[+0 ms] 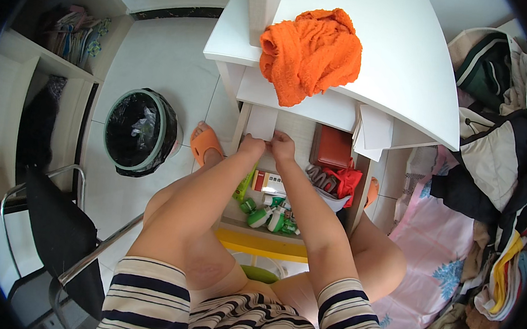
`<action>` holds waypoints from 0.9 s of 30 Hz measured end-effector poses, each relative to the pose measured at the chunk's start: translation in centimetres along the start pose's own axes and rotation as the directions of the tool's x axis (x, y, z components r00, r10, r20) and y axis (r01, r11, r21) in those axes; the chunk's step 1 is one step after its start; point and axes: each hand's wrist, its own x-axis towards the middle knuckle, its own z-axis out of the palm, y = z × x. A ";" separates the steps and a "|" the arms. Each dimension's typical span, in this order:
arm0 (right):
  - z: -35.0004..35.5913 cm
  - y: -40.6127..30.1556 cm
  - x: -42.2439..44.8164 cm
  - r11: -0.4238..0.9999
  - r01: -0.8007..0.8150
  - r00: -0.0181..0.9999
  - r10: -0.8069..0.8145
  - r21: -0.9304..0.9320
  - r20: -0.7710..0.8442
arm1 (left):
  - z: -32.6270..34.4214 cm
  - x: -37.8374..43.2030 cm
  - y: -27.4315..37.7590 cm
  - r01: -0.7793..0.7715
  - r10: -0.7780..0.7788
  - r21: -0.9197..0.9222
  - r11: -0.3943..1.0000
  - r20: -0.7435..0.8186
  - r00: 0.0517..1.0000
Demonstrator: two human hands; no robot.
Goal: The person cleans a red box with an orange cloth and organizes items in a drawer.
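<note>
My left hand and my right hand meet over an open drawer, their fingertips close together and bent. They are at the near edge of a flat white box or card in the drawer's far left part. Whether the fingers grip it or something small is hidden. Nearer to me in the drawer lie a green tube, a small printed carton and several green-and-white bottles. A reddish-brown box is at the right, with a red cloth item below it.
A crumpled orange towel lies on the white desk above the drawer. Papers stick out at the desk's edge. A lined trash bin and a black chair are at left; piled clothes at right.
</note>
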 end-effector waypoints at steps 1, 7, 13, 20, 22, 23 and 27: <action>-0.3 -0.1 0.0 1.000 0.001 1.000 -0.001 0.003 -0.003 | -0.2 0.2 -0.1 -0.012 0.012 -0.023 1.000 0.005 1.000; -1.8 -1.8 -1.9 0.990 -0.057 0.968 0.087 -0.129 0.235 | 0.0 0.7 -0.5 0.040 -0.039 -0.011 0.999 0.088 0.995; -2.9 -2.4 -2.7 0.975 0.094 0.959 -0.034 -0.203 0.282 | 2.1 0.2 -0.6 -0.089 0.087 0.008 0.996 0.098 0.991; -1.9 -2.9 -3.4 0.980 -0.193 0.890 0.197 -0.051 0.412 | 1.8 -3.8 1.7 -0.062 0.063 -0.029 0.998 0.048 0.997; -1.7 -3.2 -4.0 0.970 -0.222 0.879 0.245 -0.103 0.409 | 1.5 -3.6 1.7 -0.070 0.071 -0.005 0.997 0.035 0.997; -1.6 -3.5 -4.1 0.970 -0.225 0.882 0.244 -0.095 0.404 | 1.4 -3.5 1.7 -0.078 0.077 0.021 0.997 0.031 0.997; -2.8 -4.0 -3.6 0.968 -0.103 0.920 0.180 -0.227 0.349 | 2.5 -2.3 1.4 -0.114 0.119 -0.085 0.990 0.053 0.992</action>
